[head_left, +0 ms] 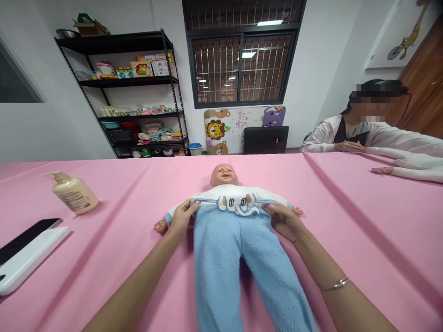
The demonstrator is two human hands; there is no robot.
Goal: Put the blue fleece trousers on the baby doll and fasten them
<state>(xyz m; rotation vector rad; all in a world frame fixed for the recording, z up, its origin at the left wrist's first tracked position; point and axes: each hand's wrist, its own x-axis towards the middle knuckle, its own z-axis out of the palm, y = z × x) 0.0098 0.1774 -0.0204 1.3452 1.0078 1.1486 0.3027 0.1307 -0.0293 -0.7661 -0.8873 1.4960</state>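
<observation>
Blue fleece trousers (pixel 235 272) sit on a baby doll (pixel 224 175) lying face up at lower centre of the frame, legs toward the viewer. The left hand (pixel 180 220) and right hand (pixel 284 222) each make a narrow grip on the waist cloth (pixel 228 205), fingers pinched at either side of the doll's middle, though whether they hold the trouser waist or the blue-trimmed hem of the white top (pixel 238 196) cannot be told. Both grips sit level, which keeps the pull even and the cloth square across the body. The doll lies on a pink-covered bench (pixel 363 258), with a cream pump bottle (pixel 72 192) and a phone (pixel 27 240) on a white flat case (pixel 34 263) at left. A seated person (pixel 349 138) leans on the far right, and a black shelving rack (pixel 114 40) stands upper left.
</observation>
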